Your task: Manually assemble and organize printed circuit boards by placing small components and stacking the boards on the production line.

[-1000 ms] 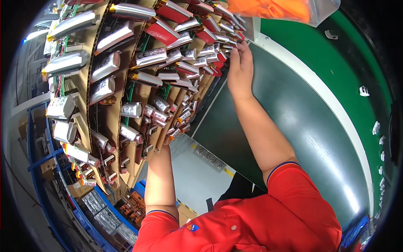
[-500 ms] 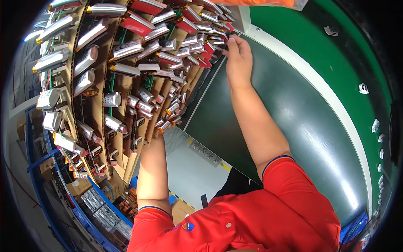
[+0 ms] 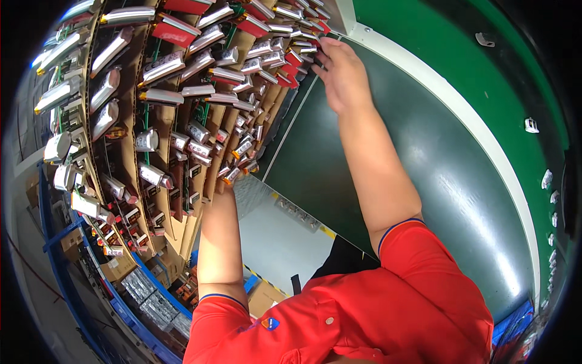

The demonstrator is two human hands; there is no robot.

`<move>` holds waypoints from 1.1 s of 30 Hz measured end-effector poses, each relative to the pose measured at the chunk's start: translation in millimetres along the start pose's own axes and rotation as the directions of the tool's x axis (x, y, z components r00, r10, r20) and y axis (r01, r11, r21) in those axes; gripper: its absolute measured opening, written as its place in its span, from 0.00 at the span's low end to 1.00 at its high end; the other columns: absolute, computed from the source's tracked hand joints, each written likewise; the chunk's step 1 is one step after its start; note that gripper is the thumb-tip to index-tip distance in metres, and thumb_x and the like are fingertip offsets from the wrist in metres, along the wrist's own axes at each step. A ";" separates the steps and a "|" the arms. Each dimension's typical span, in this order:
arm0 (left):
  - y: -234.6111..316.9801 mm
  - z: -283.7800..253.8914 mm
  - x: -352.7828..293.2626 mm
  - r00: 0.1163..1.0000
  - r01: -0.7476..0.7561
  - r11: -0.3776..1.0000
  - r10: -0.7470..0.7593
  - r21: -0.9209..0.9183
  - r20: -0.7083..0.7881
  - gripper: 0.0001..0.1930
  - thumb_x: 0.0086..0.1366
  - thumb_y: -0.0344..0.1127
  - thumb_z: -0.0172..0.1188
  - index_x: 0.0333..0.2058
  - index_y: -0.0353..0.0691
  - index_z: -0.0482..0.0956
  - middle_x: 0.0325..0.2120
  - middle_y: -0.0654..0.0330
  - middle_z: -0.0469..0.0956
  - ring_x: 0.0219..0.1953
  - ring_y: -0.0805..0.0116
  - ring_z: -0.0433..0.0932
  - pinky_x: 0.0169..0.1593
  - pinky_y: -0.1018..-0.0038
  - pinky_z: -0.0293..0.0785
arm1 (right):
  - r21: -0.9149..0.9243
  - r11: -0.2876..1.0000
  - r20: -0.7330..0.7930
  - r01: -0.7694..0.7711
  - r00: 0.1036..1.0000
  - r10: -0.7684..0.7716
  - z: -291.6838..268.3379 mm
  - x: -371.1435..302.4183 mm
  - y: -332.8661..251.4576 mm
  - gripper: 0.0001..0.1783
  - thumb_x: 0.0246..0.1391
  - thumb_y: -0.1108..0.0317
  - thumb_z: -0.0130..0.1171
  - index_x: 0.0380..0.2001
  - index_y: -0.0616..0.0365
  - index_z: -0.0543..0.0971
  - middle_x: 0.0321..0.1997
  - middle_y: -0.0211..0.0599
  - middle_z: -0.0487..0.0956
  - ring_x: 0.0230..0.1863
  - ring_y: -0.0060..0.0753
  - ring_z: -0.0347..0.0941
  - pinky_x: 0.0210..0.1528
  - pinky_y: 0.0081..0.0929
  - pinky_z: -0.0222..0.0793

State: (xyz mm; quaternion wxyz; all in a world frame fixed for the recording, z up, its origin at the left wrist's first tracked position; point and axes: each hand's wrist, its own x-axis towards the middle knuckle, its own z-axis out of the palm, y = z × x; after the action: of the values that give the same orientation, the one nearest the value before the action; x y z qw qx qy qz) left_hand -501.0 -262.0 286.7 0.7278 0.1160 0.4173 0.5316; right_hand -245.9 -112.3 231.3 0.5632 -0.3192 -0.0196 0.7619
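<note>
A stack of brown cardboard trays leans at the upper left. Silver pouch battery cells, some with red coverings, stick out of its slots, with green circuit boards between them. At the stack's far right end, my right hand has its fingers apart and partly stretched toward the outermost cells. The fingertips reach the cells' edge; whether they touch is too small to tell. My left forearm rises to the stack's lower edge. Behind the cardboard, my left hand and its fingers are hidden.
A dark green work surface with a white curved rim lies on the right. Beyond it is a green strip with small whitish pieces. At lower left, a blue rack holds cardboard boxes and silver-wrapped bundles.
The stack of trays and its cells has shifted left and slightly up. My right hand has moved a little up, its fingers now more spread. My left arm stays under the stack.
</note>
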 end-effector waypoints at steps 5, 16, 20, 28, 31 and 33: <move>5.3 3.2 7.5 0.918 0.160 0.967 -0.072 -0.198 0.390 0.33 0.62 0.52 0.41 0.60 0.44 0.44 0.60 0.46 0.41 0.60 0.44 0.46 0.55 0.47 0.56 | -0.196 0.974 -0.059 0.117 0.990 -0.131 16.8 -7.9 22.2 0.16 0.51 0.62 0.47 0.42 0.58 0.66 0.41 0.33 0.68 0.44 0.28 0.62 0.49 0.34 0.57; -5.3 50.6 15.7 0.902 -0.144 0.939 0.254 0.313 -0.349 0.31 0.61 0.52 0.42 0.57 0.40 0.52 0.55 0.48 0.56 0.56 0.49 0.57 0.55 0.53 0.59 | 0.080 0.992 -0.191 -0.096 0.975 0.110 23.2 -15.8 42.5 0.16 0.51 0.62 0.48 0.41 0.61 0.67 0.39 0.37 0.70 0.38 0.28 0.64 0.40 0.28 0.60; -2.0 47.6 31.1 0.921 -0.143 0.946 0.235 0.290 -0.312 0.30 0.61 0.52 0.42 0.57 0.40 0.52 0.54 0.48 0.57 0.56 0.50 0.58 0.55 0.53 0.60 | 0.038 0.988 -0.151 -0.150 0.977 0.154 19.6 10.1 42.7 0.11 0.51 0.65 0.47 0.34 0.61 0.70 0.35 0.36 0.71 0.33 0.27 0.66 0.35 0.26 0.61; -3.5 38.9 30.4 0.941 -0.177 0.957 0.234 0.231 -0.246 0.30 0.61 0.52 0.43 0.57 0.40 0.53 0.54 0.48 0.58 0.55 0.51 0.59 0.54 0.54 0.61 | -0.143 0.989 -0.194 -0.031 0.981 0.003 12.9 13.5 57.4 0.12 0.54 0.64 0.45 0.38 0.61 0.68 0.34 0.34 0.71 0.33 0.28 0.67 0.38 0.27 0.63; -9.6 41.6 46.5 0.948 -0.190 0.959 0.235 0.212 -0.216 0.30 0.61 0.52 0.43 0.57 0.39 0.53 0.53 0.49 0.58 0.55 0.51 0.59 0.54 0.54 0.61 | -0.072 0.995 -0.140 -0.062 0.989 0.051 8.9 14.7 53.9 0.13 0.56 0.63 0.42 0.39 0.61 0.67 0.35 0.35 0.71 0.34 0.29 0.67 0.39 0.29 0.63; -16.7 46.2 47.0 0.953 -0.199 0.959 0.238 0.203 -0.187 0.30 0.61 0.52 0.43 0.57 0.39 0.53 0.53 0.49 0.59 0.54 0.52 0.59 0.54 0.55 0.61 | -0.112 0.991 -0.158 -0.069 0.986 0.050 10.5 25.4 58.8 0.13 0.56 0.62 0.42 0.39 0.61 0.67 0.35 0.36 0.71 0.33 0.29 0.67 0.39 0.29 0.63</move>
State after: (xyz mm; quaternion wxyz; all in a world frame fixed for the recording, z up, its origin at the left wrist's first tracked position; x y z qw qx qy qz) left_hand -451.8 -215.2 282.6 0.6027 0.1709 0.5227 0.5782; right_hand -305.1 -108.1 205.0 0.5203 -0.4104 -0.0111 0.7488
